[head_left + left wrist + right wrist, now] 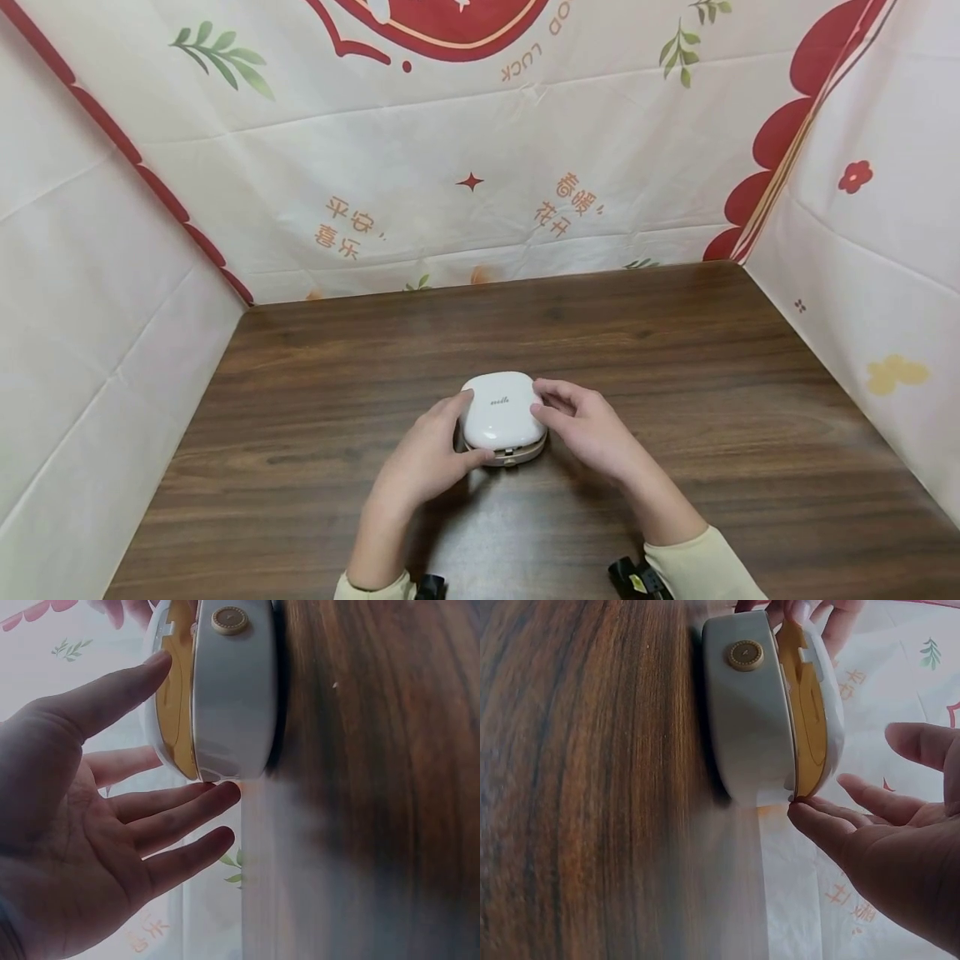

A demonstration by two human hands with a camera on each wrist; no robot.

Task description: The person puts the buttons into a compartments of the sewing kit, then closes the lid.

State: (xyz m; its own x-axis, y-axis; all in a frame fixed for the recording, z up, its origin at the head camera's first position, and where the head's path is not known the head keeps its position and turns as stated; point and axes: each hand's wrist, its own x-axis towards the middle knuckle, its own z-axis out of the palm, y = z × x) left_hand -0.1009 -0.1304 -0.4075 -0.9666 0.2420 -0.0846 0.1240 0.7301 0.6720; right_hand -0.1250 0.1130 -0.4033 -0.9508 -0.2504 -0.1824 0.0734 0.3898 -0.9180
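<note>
A glossy white, rounded-square case [502, 408] with small lettering on its lid sits on the wooden table. Its lid is slightly raised at the front, baring a gold-coloured inner face [177, 697]. A round gold button [745, 655] marks the front of the white base [754, 727]. My left hand [423, 458] touches the case's left side, its thumb at the lid's front edge and its fingers stretched out. From the right, my right hand [588, 425] touches the case with extended fingertips. In the right wrist view, its thumb stands away from the lid.
Brown wood-grain table [315, 492] surrounds the case. A printed white cloth [450, 142] with red trim hangs behind it, and further white cloth walls [97, 292] rise on both sides. Dark devices [637, 579] are worn at the wrists, beside pale sleeves.
</note>
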